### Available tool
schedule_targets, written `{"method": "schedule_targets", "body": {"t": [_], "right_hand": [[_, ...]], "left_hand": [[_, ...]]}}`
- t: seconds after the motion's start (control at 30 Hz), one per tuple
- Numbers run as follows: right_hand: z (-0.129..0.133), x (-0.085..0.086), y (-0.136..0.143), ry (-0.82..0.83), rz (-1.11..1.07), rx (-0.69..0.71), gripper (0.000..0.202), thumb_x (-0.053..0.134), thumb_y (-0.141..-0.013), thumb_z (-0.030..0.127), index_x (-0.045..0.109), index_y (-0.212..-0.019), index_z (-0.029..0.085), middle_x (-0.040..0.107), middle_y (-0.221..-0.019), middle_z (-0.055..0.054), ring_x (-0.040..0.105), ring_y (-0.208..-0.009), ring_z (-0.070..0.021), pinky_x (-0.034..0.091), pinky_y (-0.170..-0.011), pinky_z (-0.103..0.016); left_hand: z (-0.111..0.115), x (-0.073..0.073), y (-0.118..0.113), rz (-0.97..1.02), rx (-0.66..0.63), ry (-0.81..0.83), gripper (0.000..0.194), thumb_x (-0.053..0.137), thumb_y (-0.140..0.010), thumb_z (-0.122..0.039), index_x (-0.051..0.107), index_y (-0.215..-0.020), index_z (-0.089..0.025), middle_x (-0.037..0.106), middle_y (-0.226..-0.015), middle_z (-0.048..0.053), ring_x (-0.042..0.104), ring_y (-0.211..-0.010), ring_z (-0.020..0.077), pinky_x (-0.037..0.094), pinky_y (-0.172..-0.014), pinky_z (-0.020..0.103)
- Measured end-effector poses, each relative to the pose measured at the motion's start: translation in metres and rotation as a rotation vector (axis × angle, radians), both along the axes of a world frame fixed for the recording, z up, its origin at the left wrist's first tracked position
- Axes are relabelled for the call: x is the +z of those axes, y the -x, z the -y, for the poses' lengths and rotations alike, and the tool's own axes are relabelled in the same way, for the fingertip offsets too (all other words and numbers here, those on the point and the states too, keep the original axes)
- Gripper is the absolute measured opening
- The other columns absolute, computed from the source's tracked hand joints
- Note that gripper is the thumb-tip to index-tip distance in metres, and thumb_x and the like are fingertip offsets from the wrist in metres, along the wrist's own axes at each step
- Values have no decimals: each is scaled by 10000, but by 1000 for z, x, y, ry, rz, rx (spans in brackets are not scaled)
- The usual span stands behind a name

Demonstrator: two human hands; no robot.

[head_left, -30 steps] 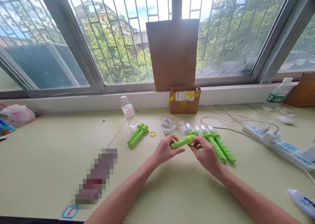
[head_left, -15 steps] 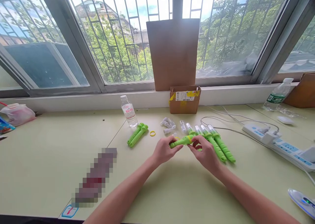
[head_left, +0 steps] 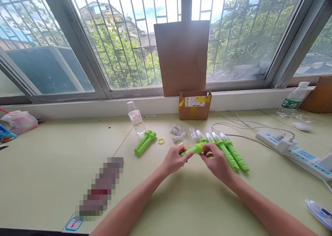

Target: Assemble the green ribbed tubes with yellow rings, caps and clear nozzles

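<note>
My left hand [head_left: 174,160] is closed around the body of a green plastic tube [head_left: 194,149], held slanted above the table. At the tube's right end, near a yellow ring [head_left: 201,145], the fingers of my right hand [head_left: 215,159] are pinched, hiding part of that end. Just beyond my right hand lie several green tubes with clear tips [head_left: 234,156]. Small clear plastic caps [head_left: 177,130] are scattered behind my hands. Left of them rest two green tubes [head_left: 145,143] side by side and a loose yellow ring [head_left: 161,141].
A water bottle [head_left: 136,118] stands at the back left, and a small cardboard box [head_left: 195,111] sits against the sill. On the right are a white power strip [head_left: 298,154] with cables and another bottle [head_left: 293,99]. A blurred patch [head_left: 102,187] covers something at left.
The green tube has turned slightly in my left hand, whose fingers have shifted around it. My right hand stays at the ringed end.
</note>
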State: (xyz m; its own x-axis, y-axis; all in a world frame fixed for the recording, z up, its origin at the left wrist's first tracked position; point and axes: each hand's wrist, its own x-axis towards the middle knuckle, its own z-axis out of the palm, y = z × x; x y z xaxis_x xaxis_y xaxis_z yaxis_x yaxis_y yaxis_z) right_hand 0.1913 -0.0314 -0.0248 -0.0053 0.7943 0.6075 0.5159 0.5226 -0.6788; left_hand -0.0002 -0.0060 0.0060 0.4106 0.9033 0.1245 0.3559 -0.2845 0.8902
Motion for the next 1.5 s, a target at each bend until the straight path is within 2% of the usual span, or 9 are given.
{"method": "schedule_targets", "body": {"t": [0.13, 0.3, 0.47, 0.6, 0.77, 0.9, 1.1, 1.33, 1.5], "right_hand": [[0, -2, -1, 3, 4, -2, 96, 569, -852, 255, 508, -907, 206, 574, -822, -27, 601, -635, -145, 549, -545, -288], [1, -1, -1, 4, 5, 18, 103, 568, -865, 290, 525, -900, 204, 585, -836, -34, 600, -633, -143, 554, -549, -291], [2, 2, 0, -11, 5, 23, 110, 565, -872, 309, 532, -894, 206, 583, -824, -30, 595, -626, -141, 549, -551, -292], [2, 2, 0, -42, 9, 3, 109, 559, -878, 318, 536, -868, 212, 594, -792, -27, 590, -615, -146, 544, -557, -301], [2, 4, 0, -106, 25, -30, 67, 547, -888, 283, 536, -882, 217, 617, -817, -38, 595, -650, -156, 548, -615, -321], [1, 3, 0, -83, 10, -27, 78, 562, -878, 287, 537, -880, 213, 608, -819, -33, 589, -622, -145, 546, -588, -309], [-1, 0, -2, -42, -22, -10, 122, 571, -872, 323, 539, -873, 206, 588, -810, -34, 598, -643, -150, 569, -607, -318], [0, 1, -2, -16, -13, 3, 151, 580, -864, 347, 537, -901, 207, 584, -824, -32, 604, -625, -144, 572, -576, -307], [0, 2, -1, -18, -7, 0, 169, 571, -868, 367, 538, -904, 206, 592, -824, -37, 606, -620, -147, 575, -556, -302]], "left_hand": [[-1, 2, 1, 27, -46, 125, 411, 555, -791, -564, 555, -719, -159, 594, -574, -9, 487, -401, 73, 379, -403, 188], [-4, 5, 5, 9, -137, 284, 478, 484, -803, -628, 510, -694, -163, 543, -514, -30, 391, -346, 48, 241, -368, 178], [-5, 11, 6, 50, -192, 365, 496, 478, -792, -651, 499, -692, -165, 525, -509, -30, 372, -361, 50, 252, -394, 198], [-4, 13, 5, 19, -134, 338, 463, 536, -763, -634, 522, -756, -171, 544, -523, -39, 345, -366, 48, 223, -389, 197], [-2, 16, 3, 99, -62, 258, 415, 759, -630, -417, 498, -859, -190, 596, -601, -35, 517, -510, 88, 337, -457, 189], [-2, 13, 2, 135, -33, 199, 340, 722, -671, -404, 501, -797, -178, 621, -666, 6, 538, -561, 112, 361, -428, 197], [-3, 8, 1, 102, 53, 40, 322, 683, -712, -454, 578, -741, -152, 604, -695, 0, 502, -563, 84, 379, -465, 194], [-2, 9, 1, 64, 5, 168, 382, 596, -766, -534, 559, -724, -156, 629, -604, 3, 414, -381, 55, 334, -371, 191], [-5, 5, 2, 62, -54, 227, 432, 546, -789, -576, 538, -703, -153, 641, -600, 18, 439, -362, 57, 341, -382, 185]]}}
